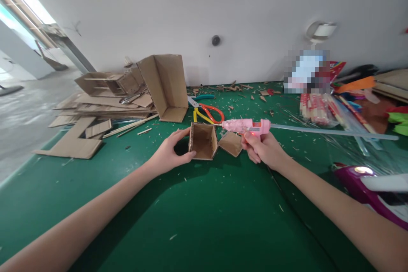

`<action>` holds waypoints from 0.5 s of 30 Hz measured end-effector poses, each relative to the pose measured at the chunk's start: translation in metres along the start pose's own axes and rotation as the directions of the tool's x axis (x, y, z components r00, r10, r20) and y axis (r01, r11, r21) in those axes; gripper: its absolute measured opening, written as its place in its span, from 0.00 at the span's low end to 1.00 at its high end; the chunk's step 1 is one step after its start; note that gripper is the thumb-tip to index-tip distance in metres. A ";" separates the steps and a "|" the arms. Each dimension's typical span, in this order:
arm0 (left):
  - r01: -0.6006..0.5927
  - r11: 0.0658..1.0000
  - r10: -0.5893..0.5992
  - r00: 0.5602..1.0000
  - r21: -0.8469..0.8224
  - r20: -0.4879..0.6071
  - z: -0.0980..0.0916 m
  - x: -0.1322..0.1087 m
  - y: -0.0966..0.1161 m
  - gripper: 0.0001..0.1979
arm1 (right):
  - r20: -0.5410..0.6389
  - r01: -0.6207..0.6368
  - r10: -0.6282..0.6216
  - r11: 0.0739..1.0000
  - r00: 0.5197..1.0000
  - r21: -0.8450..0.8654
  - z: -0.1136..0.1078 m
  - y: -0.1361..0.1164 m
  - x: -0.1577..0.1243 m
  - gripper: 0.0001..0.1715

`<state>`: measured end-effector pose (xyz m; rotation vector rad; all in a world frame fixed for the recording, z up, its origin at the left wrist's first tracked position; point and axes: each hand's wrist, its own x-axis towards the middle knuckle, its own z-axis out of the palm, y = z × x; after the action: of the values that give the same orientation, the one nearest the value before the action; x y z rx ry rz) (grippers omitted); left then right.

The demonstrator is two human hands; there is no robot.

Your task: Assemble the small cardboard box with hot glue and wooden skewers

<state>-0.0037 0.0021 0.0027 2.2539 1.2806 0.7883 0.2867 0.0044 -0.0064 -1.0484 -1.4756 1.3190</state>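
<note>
My left hand grips the left side of a small open cardboard box that stands on the green table. Its fingers curl round the box's wall. My right hand is closed round the grip of a pink glue gun. The gun's nozzle points left, close to the box's upper right edge. A long clear glue stick runs out of the gun's back to the right. A loose cardboard flap lies just right of the box, under the gun.
Scissors with orange and yellow handles lie behind the box. A large open carton and flat cardboard pieces are stacked at the back left. Packs of sticks and coloured materials sit at the right, a purple appliance nearer.
</note>
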 end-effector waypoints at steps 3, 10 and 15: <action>0.011 1.000 -0.011 1.000 -0.009 0.007 0.000 0.000 0.001 0.33 | 0.015 0.001 -0.001 1.000 1.000 0.003 0.000 -0.002 -0.001 0.26; 0.027 0.999 -0.026 1.000 -0.030 0.004 0.000 0.000 0.000 0.33 | 0.018 -0.029 0.029 1.000 0.999 0.000 -0.004 0.000 -0.003 0.25; 0.038 0.999 -0.038 0.999 -0.017 0.010 0.000 -0.001 -0.001 0.33 | 0.032 -0.029 0.029 1.000 0.999 -0.007 -0.004 -0.001 -0.001 0.25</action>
<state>-0.0045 0.0018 0.0023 2.2104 1.3037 0.7705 0.2909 0.0041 -0.0054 -1.0611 -1.4946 1.3573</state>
